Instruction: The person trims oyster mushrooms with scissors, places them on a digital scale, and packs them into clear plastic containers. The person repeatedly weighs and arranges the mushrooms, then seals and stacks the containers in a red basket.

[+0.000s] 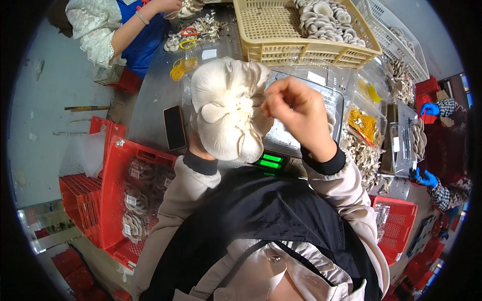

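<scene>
A large cluster of pale oyster mushrooms (pixel 222 98) is held gill side up over the table. My left hand (pixel 199 146) grips it from below on the left; most of that hand is hidden behind the caps. Beside the cluster's right edge, my right hand (pixel 297 113) has its thumb and fingertips pinched together. Whether anything small sits between them cannot be seen. Underneath is a weighing scale with a metal pan (pixel 280 139) and a lit green display (pixel 270 161). Part of another mushroom (pixel 330 122) shows on the pan, behind my right hand.
A yellow crate (pixel 312 52) of mushrooms stands ahead. Left are a phone (pixel 174 128), rubber bands (pixel 180 69) and a red crate (pixel 113 225) of packed mushrooms. Right are a tub of rubber bands (pixel 362 122) and trimmings (pixel 365 161). Co-workers' hands (pixel 165 5) (pixel 427 178) work on both sides.
</scene>
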The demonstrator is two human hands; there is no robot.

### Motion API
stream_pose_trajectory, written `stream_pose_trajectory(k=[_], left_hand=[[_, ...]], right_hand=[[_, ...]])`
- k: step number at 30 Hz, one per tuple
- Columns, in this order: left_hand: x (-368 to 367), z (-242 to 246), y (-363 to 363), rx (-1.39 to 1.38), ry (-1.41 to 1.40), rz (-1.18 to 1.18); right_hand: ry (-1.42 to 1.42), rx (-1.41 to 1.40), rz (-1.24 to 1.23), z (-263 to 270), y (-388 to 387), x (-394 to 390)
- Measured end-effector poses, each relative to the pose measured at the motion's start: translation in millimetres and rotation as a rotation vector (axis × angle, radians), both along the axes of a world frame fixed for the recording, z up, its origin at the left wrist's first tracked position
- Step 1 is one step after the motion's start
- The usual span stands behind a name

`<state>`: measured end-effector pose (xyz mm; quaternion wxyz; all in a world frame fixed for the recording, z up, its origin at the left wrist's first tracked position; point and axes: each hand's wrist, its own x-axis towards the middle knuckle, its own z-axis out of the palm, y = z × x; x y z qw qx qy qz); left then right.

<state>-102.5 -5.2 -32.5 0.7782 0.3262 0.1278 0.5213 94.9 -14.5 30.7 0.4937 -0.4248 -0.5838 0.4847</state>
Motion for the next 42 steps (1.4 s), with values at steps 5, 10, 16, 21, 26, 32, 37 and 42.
stream_pose_trajectory(k=[5, 10, 16, 21, 26, 32, 37, 42], left_hand=[[-13.5, -30.7, -4.7, -0.121, 0.046, 0.065], [-13.0, -20.8, -6.8, -0.253, 0.066, 0.04], [-21.3, -25.1, -9.9, -0.262, 0.142, 0.111], [-27.5, -27.3, -11.3, -0.179, 0.185, 0.061], [-22.2, -16.1, -6.0, -0.229, 0.072, 0.074], [-29.2, -14.4, -4.1, -0.191, 0.255, 0.075], [-34.9, -29.0, -7.2, -0.324, 0.006, 0.099], [-35.5, -30.3, -10.6, -0.243, -0.227, -0.024]], right_hand=[[0.052, -0.159, 0.099, 7.9, 0.7, 0.0], [-0.183, -0.182, 0.111, 13.5, 2.2, -9.9], [-0.253, -0.113, 0.084, 8.0, 5.6, -12.5], [-0.195, -0.135, 0.092, 4.8, 5.2, -13.1], [-0.147, -0.122, 0.147, 13.2, 4.6, -9.5], [-0.409, 0.008, 0.102, 11.2, 4.4, -14.1], [-0.427, 0.328, 0.04, -5.5, 5.8, -24.6], [-0.322, 0.281, 0.055, -5.8, 7.3, -28.8]])
